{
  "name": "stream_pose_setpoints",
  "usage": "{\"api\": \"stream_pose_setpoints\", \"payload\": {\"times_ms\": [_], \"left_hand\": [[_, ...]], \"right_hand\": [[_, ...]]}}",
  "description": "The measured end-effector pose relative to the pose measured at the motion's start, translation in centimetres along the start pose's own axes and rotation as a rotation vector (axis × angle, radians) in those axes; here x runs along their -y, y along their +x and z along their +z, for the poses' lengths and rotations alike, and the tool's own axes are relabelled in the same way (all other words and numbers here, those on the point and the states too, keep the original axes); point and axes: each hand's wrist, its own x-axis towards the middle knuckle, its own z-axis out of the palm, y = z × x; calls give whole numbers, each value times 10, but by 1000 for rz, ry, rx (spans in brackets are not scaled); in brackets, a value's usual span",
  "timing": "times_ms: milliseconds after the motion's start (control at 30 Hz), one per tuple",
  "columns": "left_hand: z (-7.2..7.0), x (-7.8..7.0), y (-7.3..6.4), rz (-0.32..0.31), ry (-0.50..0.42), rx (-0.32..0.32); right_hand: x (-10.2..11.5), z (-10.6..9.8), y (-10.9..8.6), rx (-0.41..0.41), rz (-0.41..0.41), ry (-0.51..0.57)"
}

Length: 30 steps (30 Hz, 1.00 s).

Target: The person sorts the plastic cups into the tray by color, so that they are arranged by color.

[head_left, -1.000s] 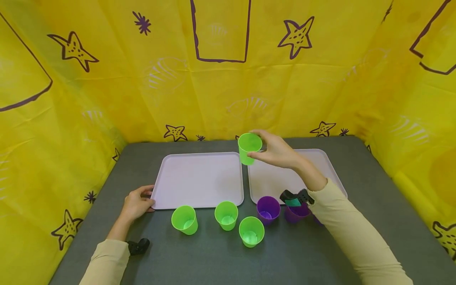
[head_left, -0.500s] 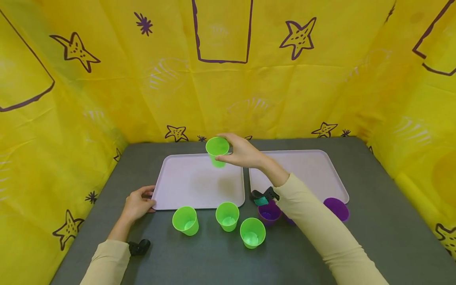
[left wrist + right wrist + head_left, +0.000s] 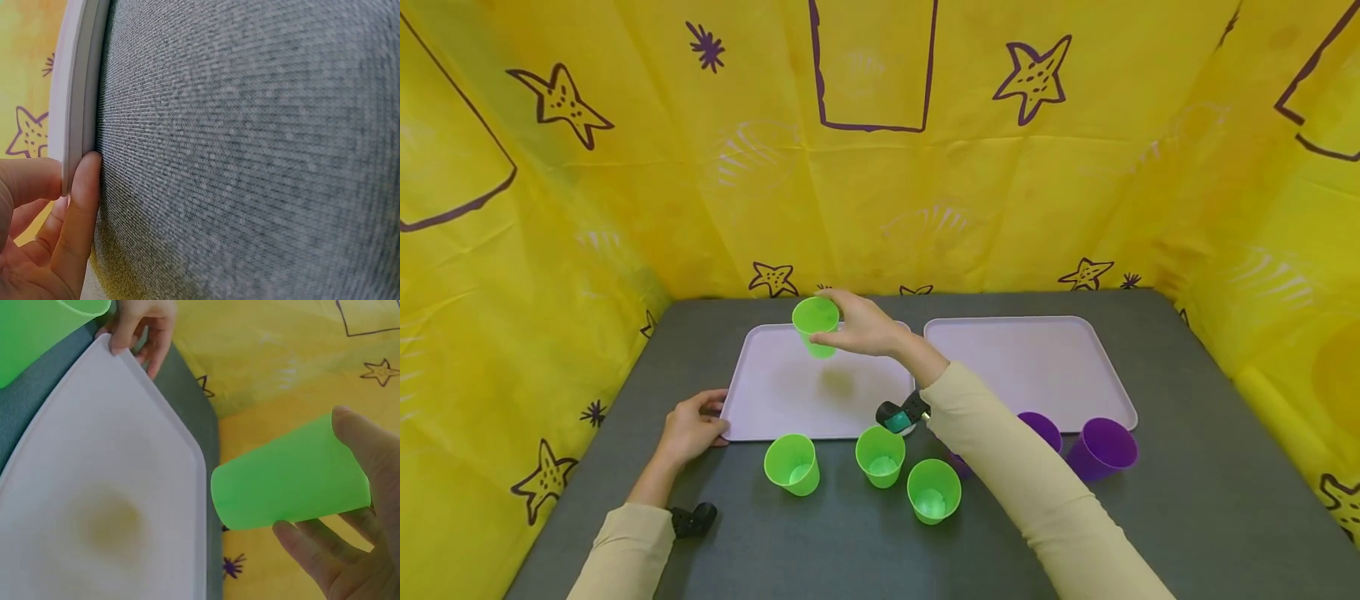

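My right hand [image 3: 865, 325] grips a green cup [image 3: 817, 327] upright above the left white tray [image 3: 767, 408], and a soft shadow falls on the tray below it. In the right wrist view the thumb and fingers wrap the side of the held cup [image 3: 287, 478]. At the near left corner of that tray, my left hand [image 3: 691, 429] pinches the rim. The left wrist view shows the tray's edge [image 3: 78, 112] between the thumb and a fingertip of the left hand [image 3: 50, 219]. Three more green cups stand in front: left [image 3: 792, 467], middle [image 3: 881, 457] and nearest me [image 3: 933, 492].
A second white tray [image 3: 1022, 358] lies to the right of the first. Purple cups stand before it, one at the far right [image 3: 1101, 450] and another [image 3: 1040, 429] partly behind my right sleeve [image 3: 1022, 475]. Yellow patterned cloth [image 3: 880, 183] rises behind and beside the grey table [image 3: 820, 550].
My right hand has carried the green cup leftward, from between the trays to over the left tray. The left hand stays at the tray's corner.
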Motion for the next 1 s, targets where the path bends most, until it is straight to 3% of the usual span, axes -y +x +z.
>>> {"api": "stream_pose_setpoints", "payload": {"times_ms": [467,1000], "left_hand": [[-1,1,1,3,-18,0],[-2,1,2,-12,-17,7]], "right_hand": [[6,48,26,63,81,17],[7,84,39,208,40,-79]]}}
